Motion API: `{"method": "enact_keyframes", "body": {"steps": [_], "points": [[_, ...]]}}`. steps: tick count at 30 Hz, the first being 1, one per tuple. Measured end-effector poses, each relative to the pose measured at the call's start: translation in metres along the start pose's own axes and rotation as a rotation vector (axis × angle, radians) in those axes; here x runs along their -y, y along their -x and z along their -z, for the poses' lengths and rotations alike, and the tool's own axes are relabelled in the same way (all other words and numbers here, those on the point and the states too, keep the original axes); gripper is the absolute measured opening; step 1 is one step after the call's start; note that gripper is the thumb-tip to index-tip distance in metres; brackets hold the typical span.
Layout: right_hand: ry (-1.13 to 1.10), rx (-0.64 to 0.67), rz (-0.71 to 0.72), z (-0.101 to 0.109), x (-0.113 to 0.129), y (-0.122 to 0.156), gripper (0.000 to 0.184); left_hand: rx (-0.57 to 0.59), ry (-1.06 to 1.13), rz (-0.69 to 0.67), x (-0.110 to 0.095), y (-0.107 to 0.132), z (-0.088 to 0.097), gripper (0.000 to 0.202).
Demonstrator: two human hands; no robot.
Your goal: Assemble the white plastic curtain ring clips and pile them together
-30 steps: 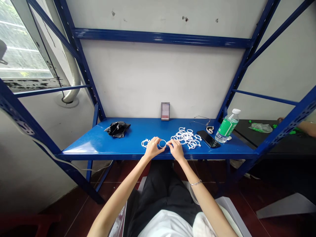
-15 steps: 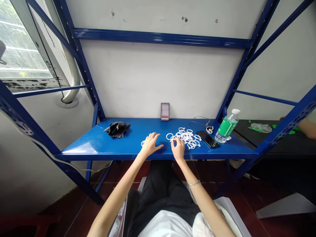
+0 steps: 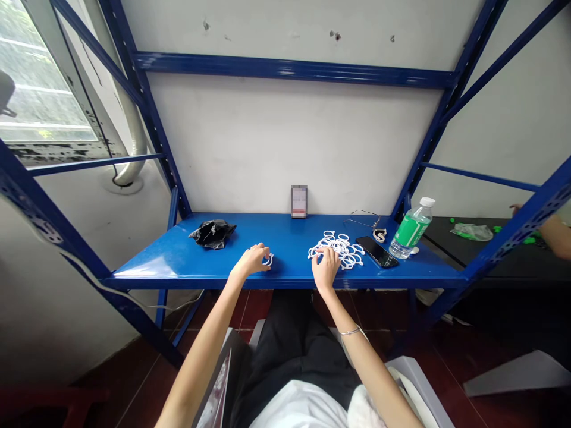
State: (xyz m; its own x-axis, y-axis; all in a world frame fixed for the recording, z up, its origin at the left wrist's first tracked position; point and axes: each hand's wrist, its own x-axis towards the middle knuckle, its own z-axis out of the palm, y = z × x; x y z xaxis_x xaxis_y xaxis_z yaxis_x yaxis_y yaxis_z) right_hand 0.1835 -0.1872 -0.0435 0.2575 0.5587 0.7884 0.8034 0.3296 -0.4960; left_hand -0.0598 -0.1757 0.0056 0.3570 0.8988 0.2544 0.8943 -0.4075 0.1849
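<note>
A loose pile of white plastic rings [image 3: 342, 248] lies on the blue metal shelf [image 3: 178, 261], right of centre. My right hand [image 3: 325, 266] rests on the pile's left edge, fingers curled onto the rings. My left hand [image 3: 252, 260] lies further left on the shelf, fingers bent over a few white rings [image 3: 267, 259] that peek out at its fingertips. Whether either hand has a ring pinched is hard to make out.
A crumpled black bag [image 3: 212, 232] lies at the shelf's left. A small card [image 3: 298, 201] leans on the wall. Glasses [image 3: 366, 222], a black phone [image 3: 377, 251] and a green-labelled water bottle [image 3: 410, 228] sit at the right. Another person's arm [image 3: 553, 232] shows far right.
A second ago both hands held one ring together at the shelf's front. They have parted: the left moved left onto the small group of rings, the right moved right into the pile.
</note>
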Motion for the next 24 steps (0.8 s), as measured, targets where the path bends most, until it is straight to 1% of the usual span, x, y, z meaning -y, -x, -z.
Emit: {"method": "enact_keyframes", "body": {"steps": [3,6,9,12,15,18,21,22,24], "points": [[-0.005,0.024,0.0,0.0,0.0,0.001,0.011,-0.004,0.025,0.005,-0.002,-0.001,-0.001,0.013],[0.0,0.019,0.019,0.0,-0.001,0.001,0.012,-0.017,0.029,-0.009,-0.003,-0.002,-0.001,0.007],[0.006,0.011,0.036,0.001,0.0,0.0,0.011,-0.026,0.004,-0.031,-0.002,-0.002,0.0,0.008],[0.012,0.031,0.026,0.001,0.001,0.0,0.012,0.028,-0.012,-0.042,-0.002,-0.002,-0.001,0.012],[0.007,0.052,0.016,0.002,0.002,0.0,0.012,0.056,-0.025,-0.044,-0.004,-0.002,-0.002,0.01],[0.0,0.054,0.02,0.002,0.002,0.0,0.012,0.023,-0.027,-0.051,-0.008,-0.003,-0.002,0.005],[-0.01,0.053,0.033,0.003,0.002,-0.001,0.012,-0.039,0.02,-0.061,-0.012,-0.004,0.002,0.003],[-0.018,0.055,0.042,0.003,0.003,-0.002,0.012,-0.057,0.063,-0.068,-0.014,-0.004,0.004,0.004],[-0.042,0.075,0.077,0.004,0.003,-0.002,0.011,-0.075,0.22,-0.086,-0.019,-0.005,0.009,0.009]]}}
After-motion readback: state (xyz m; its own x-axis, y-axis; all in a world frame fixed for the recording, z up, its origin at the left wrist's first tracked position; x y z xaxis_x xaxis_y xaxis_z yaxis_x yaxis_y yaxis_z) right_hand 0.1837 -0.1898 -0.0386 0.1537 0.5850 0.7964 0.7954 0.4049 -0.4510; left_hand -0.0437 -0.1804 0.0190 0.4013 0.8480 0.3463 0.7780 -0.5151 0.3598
